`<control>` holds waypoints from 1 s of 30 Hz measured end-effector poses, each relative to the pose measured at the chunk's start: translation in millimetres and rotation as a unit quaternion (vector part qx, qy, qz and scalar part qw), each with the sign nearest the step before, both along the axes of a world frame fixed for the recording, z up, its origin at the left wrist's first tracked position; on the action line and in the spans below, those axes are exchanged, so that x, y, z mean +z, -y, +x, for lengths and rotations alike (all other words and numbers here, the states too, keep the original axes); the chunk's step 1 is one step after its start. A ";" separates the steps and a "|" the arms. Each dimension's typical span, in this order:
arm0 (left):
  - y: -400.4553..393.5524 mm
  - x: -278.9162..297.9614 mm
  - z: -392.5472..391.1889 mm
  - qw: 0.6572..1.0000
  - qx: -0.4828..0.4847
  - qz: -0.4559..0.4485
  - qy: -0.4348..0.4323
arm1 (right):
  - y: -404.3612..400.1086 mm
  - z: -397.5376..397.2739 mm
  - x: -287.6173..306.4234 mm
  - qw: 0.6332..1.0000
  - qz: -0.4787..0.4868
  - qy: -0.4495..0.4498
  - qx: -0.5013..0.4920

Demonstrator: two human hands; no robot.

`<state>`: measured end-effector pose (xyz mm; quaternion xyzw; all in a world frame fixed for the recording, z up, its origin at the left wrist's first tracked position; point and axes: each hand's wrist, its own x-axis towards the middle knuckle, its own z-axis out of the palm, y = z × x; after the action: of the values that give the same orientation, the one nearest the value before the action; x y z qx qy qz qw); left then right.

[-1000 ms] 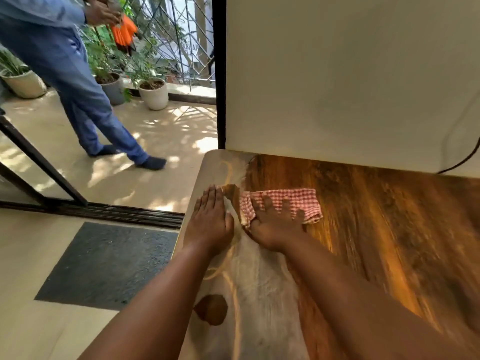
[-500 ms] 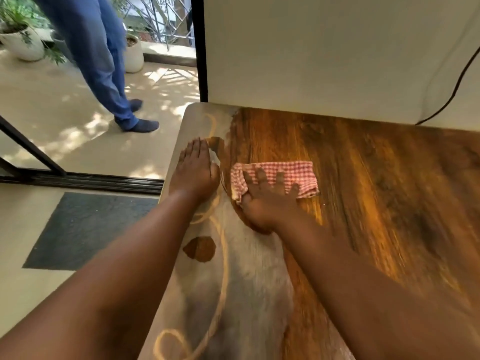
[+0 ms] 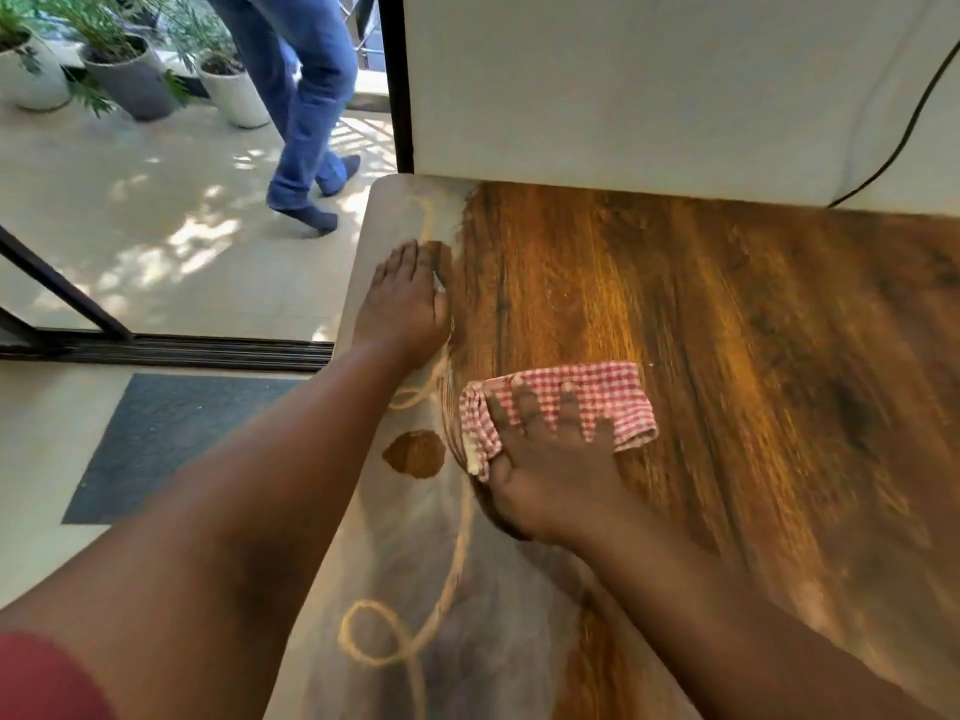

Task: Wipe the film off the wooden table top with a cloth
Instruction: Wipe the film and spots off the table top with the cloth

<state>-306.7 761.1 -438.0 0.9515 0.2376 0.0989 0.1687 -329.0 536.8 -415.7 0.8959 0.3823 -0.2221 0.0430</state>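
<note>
My right hand (image 3: 550,459) lay flat on the cloth (image 3: 597,397), fingers (image 3: 569,407) spread straight and pressing it down, thumb at its left fold; nothing pinched. The cloth, folded, red check, sat under my fingers on the table (image 3: 727,330), right at the line where clean wood met the film (image 3: 395,563). White residue had bunched on the cloth's left fold. My left hand (image 3: 402,304), ahead and to the left of the cloth, lay palm down, fingers straight, on the filmed strip near the edge, bracing.

Step in hand, by my read: mid-wipe, working the boundary leftward. Wood to the right of the cloth looked clean; the film ran in a strip left of and behind it, back toward me, with swirl marks and one bare spot (image 3: 415,454).

Next move likely needed: firm flat pressure, push the cloth left into the film, then lift my left hand off the strip.
</note>
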 end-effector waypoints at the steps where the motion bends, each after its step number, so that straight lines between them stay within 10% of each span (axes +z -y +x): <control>1: 0.9 1.6 -1.4 1.000 -0.002 0.002 -0.007 | -5.0 -8.1 -0.4 1.000 0.010 0.004 -0.005; 30: 70.1 -8.6 -186.8 0.992 -0.042 0.009 -0.119 | 118.4 -119.9 9.8 1.000 0.023 0.009 -0.006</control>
<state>-493.5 691.0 -446.5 0.9670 0.2151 -0.0197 0.1348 -448.9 418.4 -406.0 0.9011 0.3813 -0.2051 0.0247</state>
